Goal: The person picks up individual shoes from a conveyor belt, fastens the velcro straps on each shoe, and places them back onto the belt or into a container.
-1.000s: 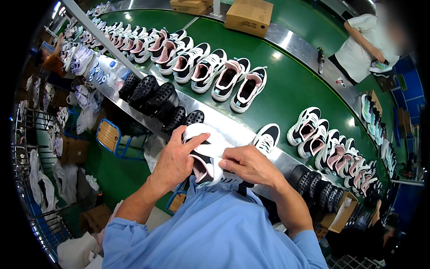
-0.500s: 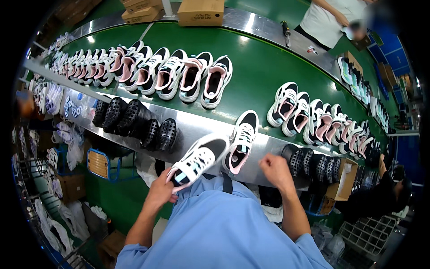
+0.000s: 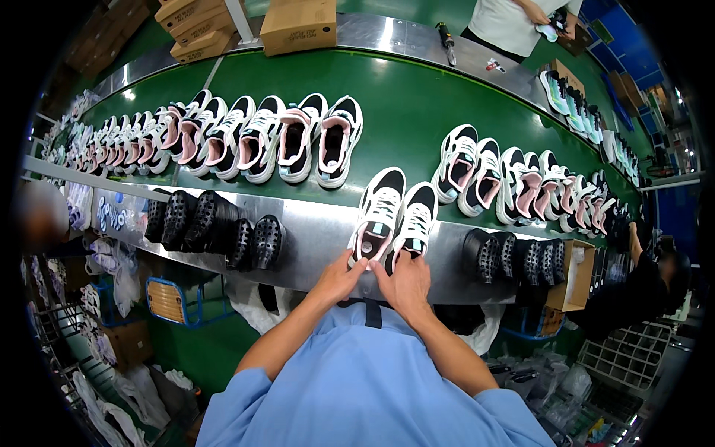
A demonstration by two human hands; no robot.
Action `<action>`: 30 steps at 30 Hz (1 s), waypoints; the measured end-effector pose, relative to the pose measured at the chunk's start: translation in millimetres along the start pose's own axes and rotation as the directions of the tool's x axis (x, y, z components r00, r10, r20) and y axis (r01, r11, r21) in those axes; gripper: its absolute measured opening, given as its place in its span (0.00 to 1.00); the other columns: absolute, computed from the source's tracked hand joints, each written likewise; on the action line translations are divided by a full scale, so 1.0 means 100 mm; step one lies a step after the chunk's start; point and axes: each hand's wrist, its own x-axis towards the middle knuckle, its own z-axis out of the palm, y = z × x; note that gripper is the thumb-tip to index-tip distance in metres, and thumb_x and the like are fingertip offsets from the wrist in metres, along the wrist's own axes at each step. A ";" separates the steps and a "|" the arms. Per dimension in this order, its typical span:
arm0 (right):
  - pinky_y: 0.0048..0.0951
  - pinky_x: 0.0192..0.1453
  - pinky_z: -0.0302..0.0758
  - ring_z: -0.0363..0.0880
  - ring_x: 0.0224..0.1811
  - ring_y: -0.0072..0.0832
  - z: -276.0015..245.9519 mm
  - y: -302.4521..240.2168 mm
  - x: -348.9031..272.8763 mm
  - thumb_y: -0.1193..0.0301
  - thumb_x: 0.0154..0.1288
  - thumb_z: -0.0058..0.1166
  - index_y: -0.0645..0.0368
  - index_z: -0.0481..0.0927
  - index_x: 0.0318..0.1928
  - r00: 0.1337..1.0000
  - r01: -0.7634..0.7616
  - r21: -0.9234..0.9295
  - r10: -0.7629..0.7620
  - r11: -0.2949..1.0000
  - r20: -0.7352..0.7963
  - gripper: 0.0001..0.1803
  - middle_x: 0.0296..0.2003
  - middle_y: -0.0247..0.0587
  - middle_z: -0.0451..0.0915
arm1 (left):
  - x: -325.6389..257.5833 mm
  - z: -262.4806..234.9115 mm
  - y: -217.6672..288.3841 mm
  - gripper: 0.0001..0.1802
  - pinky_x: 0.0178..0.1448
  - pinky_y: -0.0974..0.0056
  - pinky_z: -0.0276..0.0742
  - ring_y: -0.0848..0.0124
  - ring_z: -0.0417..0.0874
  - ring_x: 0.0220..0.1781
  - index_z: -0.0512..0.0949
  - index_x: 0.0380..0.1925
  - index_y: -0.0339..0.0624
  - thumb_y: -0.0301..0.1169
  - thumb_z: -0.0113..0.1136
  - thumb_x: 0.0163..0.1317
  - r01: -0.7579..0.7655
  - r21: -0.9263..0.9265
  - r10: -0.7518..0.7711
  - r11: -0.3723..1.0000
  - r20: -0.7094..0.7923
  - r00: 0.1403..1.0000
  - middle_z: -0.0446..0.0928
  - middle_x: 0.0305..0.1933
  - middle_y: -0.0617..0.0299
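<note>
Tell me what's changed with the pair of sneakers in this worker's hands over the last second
A second ago both hands held one sneaker up at the chest. Now the pair of sneakers sits side by side across the steel ledge and green belt, toes pointing away. The left hand and right hand rest at the heels. The rows of sneakers on the belt look unchanged.

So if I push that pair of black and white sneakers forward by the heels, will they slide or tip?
The sneakers lie flat on their soles across the steel ledge and green belt, so they probably slide. Rubbery soles may drag slightly; they look light.
</note>
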 end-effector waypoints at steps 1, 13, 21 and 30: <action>0.52 0.47 0.74 0.83 0.41 0.53 0.06 -0.02 0.07 0.49 0.60 0.70 0.71 0.82 0.49 0.990 -0.106 -0.056 0.111 0.993 0.092 0.33 0.35 0.61 0.85 | 0.07 -0.01 -0.13 0.40 0.45 0.55 0.85 0.57 0.89 0.34 0.70 0.73 0.36 0.55 0.58 0.73 -0.082 0.040 0.082 0.996 0.017 0.996 0.85 0.40 0.40; 0.58 0.45 0.83 0.87 0.37 0.63 -0.07 0.09 1.43 0.59 0.60 0.60 0.66 0.86 0.36 0.983 -0.173 -0.072 0.176 0.982 0.043 0.19 0.32 0.67 0.86 | -0.20 -0.72 0.03 0.20 0.59 0.48 0.80 0.44 0.84 0.52 0.83 0.54 0.34 0.32 0.68 0.64 -0.475 0.602 0.687 0.642 -0.177 0.705 0.85 0.48 0.44; 0.57 0.52 0.79 0.85 0.47 0.60 0.16 0.57 2.26 0.60 0.71 0.59 0.70 0.82 0.49 0.994 -0.074 -0.150 0.084 0.986 0.064 0.21 0.40 0.65 0.86 | 0.79 -1.25 0.97 0.45 0.60 0.47 0.74 0.51 0.75 0.65 0.74 0.71 0.69 0.50 0.81 0.51 -0.017 0.985 0.712 0.169 -0.110 0.694 0.74 0.64 0.46; 0.36 0.40 0.82 0.87 0.29 0.39 -0.29 0.72 0.25 0.69 0.71 0.62 0.65 0.86 0.48 0.949 -0.315 0.384 0.303 0.868 0.093 0.12 0.30 0.51 0.88 | 1.53 -1.56 1.28 0.23 0.53 0.46 0.86 0.47 0.89 0.48 0.89 0.45 0.57 0.55 0.78 0.54 -0.177 0.926 0.499 0.332 -0.014 0.866 0.89 0.46 0.49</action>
